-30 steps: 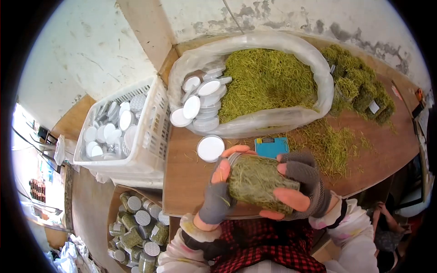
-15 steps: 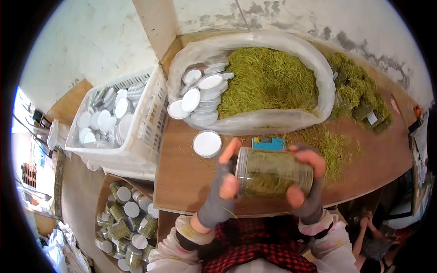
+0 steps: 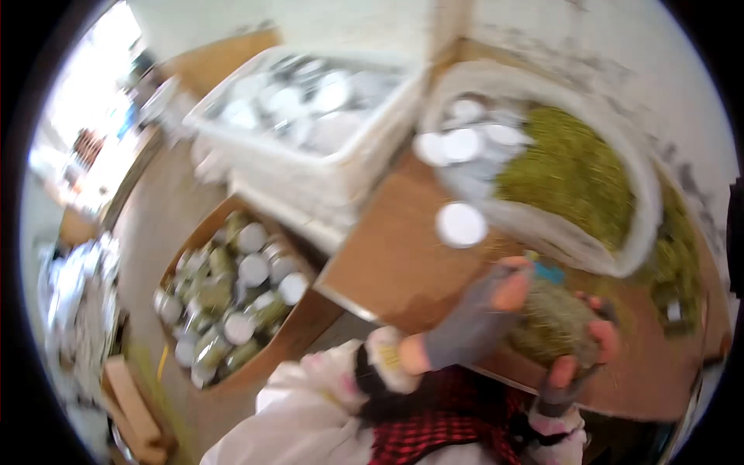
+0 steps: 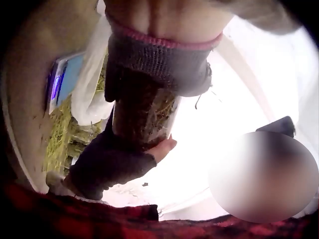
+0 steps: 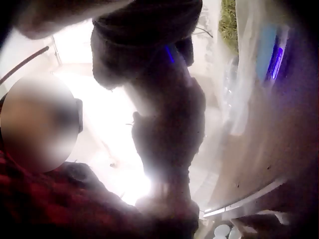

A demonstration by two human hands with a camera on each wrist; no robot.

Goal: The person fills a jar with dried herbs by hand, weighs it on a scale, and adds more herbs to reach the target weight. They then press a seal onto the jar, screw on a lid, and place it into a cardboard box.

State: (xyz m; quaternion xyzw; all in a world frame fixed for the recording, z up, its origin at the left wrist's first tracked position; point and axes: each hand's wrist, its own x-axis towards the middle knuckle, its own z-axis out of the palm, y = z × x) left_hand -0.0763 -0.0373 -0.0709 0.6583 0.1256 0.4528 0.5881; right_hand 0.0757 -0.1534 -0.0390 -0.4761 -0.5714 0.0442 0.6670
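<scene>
Between both hands lies a clear jar point(image 3: 552, 322) packed with dry green shreds, tilted over the table's front edge in the head view. My left hand point(image 3: 477, 314), in a grey fingerless glove, grips its left end. My right hand point(image 3: 580, 363), gloved alike, holds the other end with fingers and thumb round it. The left wrist view shows the jar point(image 4: 162, 112) spanning the two gloves. In the right wrist view the hands are dark against strong light. A small blue scale point(image 3: 550, 273) is partly hidden behind the jar.
A white round lid point(image 3: 462, 225) lies on the brown table point(image 3: 387, 256). Behind it a plastic bag point(image 3: 647, 186) holds green shreds point(image 3: 573, 170) and stacked lids point(image 3: 465, 143). At left are a white basket point(image 3: 287, 159) of lids and a cardboard box point(image 3: 306, 337) of filled jars.
The head view has swung left toward the box of filled jars, and is blurred. Both hands still hold the jar, which has gone from nearly level to slanted.
</scene>
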